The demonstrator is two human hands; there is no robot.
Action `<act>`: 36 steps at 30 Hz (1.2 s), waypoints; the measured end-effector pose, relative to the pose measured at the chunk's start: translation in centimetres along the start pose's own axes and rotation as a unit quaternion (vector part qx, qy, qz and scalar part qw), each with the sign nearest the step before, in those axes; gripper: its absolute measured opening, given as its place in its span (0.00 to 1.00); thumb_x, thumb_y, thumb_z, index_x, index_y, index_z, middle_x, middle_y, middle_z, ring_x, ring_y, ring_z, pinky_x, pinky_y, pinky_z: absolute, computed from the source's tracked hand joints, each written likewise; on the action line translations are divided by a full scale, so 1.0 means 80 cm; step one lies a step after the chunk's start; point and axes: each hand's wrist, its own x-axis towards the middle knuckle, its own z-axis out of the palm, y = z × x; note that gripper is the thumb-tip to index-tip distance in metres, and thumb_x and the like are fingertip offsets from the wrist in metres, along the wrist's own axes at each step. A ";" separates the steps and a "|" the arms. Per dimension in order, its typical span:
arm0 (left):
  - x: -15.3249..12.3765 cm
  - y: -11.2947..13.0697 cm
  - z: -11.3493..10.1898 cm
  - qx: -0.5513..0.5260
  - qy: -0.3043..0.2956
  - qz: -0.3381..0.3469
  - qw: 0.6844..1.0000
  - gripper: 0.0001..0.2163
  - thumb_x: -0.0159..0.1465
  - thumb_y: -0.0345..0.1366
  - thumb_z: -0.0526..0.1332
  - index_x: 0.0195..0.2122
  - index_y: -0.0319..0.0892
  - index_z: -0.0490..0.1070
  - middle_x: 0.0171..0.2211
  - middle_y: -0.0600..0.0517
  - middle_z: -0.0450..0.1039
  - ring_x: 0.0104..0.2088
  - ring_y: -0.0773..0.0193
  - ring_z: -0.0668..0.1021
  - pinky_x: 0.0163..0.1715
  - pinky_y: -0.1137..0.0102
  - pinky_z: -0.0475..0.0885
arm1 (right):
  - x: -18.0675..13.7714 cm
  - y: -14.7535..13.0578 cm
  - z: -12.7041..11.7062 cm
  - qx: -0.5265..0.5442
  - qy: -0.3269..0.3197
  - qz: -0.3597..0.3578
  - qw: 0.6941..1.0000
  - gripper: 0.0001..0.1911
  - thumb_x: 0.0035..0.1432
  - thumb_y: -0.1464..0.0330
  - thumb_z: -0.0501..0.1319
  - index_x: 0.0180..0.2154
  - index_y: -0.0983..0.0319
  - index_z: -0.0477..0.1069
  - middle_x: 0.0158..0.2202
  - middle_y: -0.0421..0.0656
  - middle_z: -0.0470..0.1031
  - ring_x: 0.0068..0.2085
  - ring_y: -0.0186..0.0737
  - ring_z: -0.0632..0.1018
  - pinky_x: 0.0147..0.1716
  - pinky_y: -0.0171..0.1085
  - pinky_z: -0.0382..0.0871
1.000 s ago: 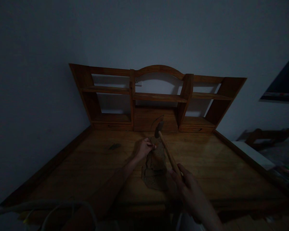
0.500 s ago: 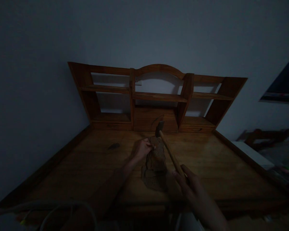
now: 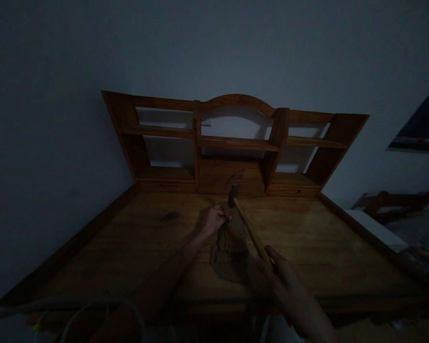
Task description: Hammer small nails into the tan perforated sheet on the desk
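The room is dim. My right hand (image 3: pixel 277 276) is closed round the wooden handle of a hammer (image 3: pixel 248 226), whose dark head hangs just above the far end of a cracked brown slab (image 3: pixel 229 250) lying on the wooden desk (image 3: pixel 128 247). My left hand (image 3: pixel 212 221) rests at the slab's far left edge with its fingers pinched together beside the hammer head. What the fingers pinch is too small and dark to name.
A wooden hutch (image 3: pixel 236 143) with open shelves stands along the desk's back edge against the wall. A dark mark (image 3: pixel 169 216) lies on the desk to the left. Pale cables (image 3: pixel 82 312) curve near the front left edge. A white ledge (image 3: pixel 375 228) sits at right.
The hammer head has come down slightly toward the slab and my left fingers. My right hand shifted a little along with it; the left hand stayed in place.
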 end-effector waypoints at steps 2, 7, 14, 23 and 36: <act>0.000 0.000 0.000 -0.001 -0.002 0.004 1.000 0.11 0.57 0.44 0.64 0.25 0.44 0.80 0.27 0.53 0.70 0.29 0.67 0.72 0.27 0.74 0.62 | 0.003 0.003 0.003 -0.010 0.005 0.003 1.000 0.35 0.58 0.48 0.55 0.56 0.66 0.66 0.53 0.53 0.73 0.56 0.52 0.71 0.52 0.40 0.66; 0.001 0.000 -0.001 -0.013 -0.019 0.040 0.999 0.11 0.58 0.43 0.63 0.26 0.43 0.80 0.26 0.53 0.69 0.30 0.67 0.72 0.28 0.74 0.63 | 0.016 0.014 0.014 -0.028 -0.023 -0.030 0.999 0.31 0.61 0.50 0.53 0.54 0.66 0.67 0.48 0.55 0.76 0.53 0.52 0.74 0.49 0.41 0.67; -0.003 0.006 -0.004 0.022 -0.013 0.014 1.000 0.08 0.58 0.41 0.63 0.27 0.45 0.80 0.29 0.54 0.72 0.31 0.68 0.72 0.29 0.75 0.63 | 0.022 0.023 0.013 -0.024 -0.014 -0.025 0.999 0.33 0.59 0.49 0.53 0.55 0.67 0.65 0.49 0.56 0.75 0.52 0.51 0.74 0.49 0.42 0.67; 0.001 -0.004 0.001 0.012 -0.015 0.040 0.999 0.11 0.59 0.43 0.62 0.27 0.44 0.80 0.28 0.54 0.71 0.30 0.68 0.72 0.28 0.75 0.62 | 0.020 0.022 0.013 -0.046 -0.030 -0.030 0.998 0.34 0.61 0.49 0.52 0.56 0.70 0.63 0.51 0.58 0.73 0.54 0.52 0.73 0.50 0.42 0.67; 0.005 -0.021 0.009 -0.033 -0.006 0.010 0.999 0.08 0.56 0.40 0.65 0.34 0.44 0.80 0.31 0.53 0.75 0.31 0.66 0.74 0.30 0.74 0.64 | 0.011 0.022 -0.004 0.037 0.062 0.068 0.995 0.40 0.54 0.44 0.56 0.59 0.66 0.61 0.62 0.53 0.61 0.62 0.51 0.62 0.61 0.47 0.55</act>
